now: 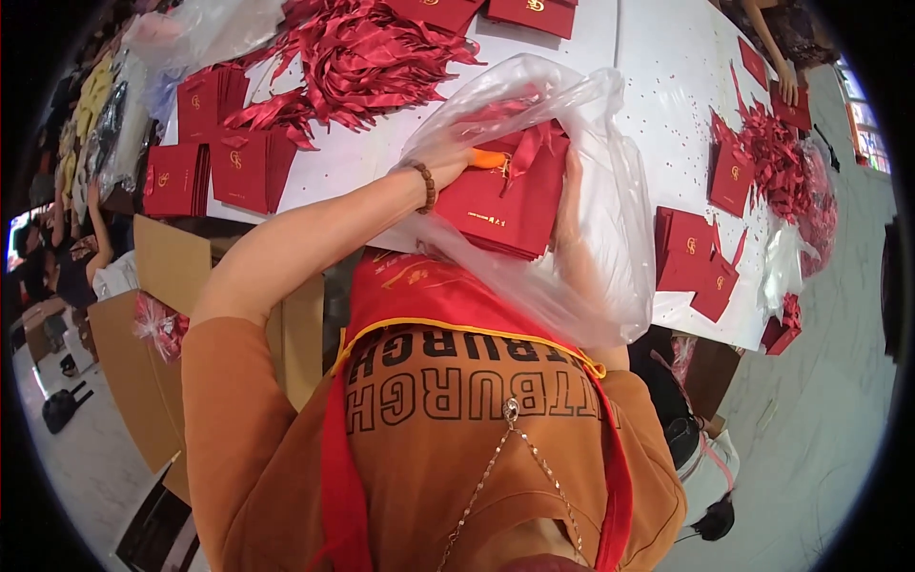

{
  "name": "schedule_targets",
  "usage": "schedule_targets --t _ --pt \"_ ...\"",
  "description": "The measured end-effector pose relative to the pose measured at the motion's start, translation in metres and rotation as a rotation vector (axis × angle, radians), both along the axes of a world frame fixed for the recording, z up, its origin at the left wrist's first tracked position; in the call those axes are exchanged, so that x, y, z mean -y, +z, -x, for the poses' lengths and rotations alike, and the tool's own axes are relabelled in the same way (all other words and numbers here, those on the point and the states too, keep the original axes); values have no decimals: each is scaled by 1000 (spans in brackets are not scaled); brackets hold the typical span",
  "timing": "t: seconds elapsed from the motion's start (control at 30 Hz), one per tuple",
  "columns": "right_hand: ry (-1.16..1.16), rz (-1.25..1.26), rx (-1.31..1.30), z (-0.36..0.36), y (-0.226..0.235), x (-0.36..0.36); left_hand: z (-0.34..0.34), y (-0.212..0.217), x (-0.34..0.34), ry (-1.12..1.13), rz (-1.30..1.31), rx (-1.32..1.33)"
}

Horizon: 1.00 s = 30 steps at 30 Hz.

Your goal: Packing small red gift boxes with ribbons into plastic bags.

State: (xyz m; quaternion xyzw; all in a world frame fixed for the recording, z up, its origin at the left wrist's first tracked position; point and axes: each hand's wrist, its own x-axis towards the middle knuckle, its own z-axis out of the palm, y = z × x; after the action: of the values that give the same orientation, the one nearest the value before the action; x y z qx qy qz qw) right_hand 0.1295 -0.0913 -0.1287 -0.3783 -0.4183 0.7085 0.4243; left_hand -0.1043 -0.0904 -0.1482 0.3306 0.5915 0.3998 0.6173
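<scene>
Hands flank a stack of red bags (505, 210), one on each side. Left hand (457, 164): orange-covered digit pressed on the stack's upper left, other fingers hidden; looks to be pinching that edge. Right hand (571, 195): fingers together, lying along the right edge; blurred, cannot tell whether it grips.

Key relation, as judged: stack lies directly between the hands, rightward of the left, leftward of the right, neither clearly nearer. Faces are near square, so long axis uncertain; lower edge slopes down toward the right hand. Red ribbon (522, 162) lies on the face, just beside the orange-covered digit.

Clear plastic bag (624, 238) surrounds the stack and overlaps the right forearm. Farther out: ribbon pile (372, 71) beyond the left hand, table (658, 114) beyond the right.
</scene>
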Motion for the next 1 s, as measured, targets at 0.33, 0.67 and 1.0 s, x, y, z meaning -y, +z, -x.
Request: schedule_targets --t 0.33,0.67,1.0 --pt "52 -166 124 51 -29 -35 -6 5 6 -45 -358 -664" --pt "122 -108 218 51 -16 -39 -8 56 6 28 -602 -1118" --pt "103 -82 129 51 -16 -40 -21 78 -22 -565 -989 -1297"
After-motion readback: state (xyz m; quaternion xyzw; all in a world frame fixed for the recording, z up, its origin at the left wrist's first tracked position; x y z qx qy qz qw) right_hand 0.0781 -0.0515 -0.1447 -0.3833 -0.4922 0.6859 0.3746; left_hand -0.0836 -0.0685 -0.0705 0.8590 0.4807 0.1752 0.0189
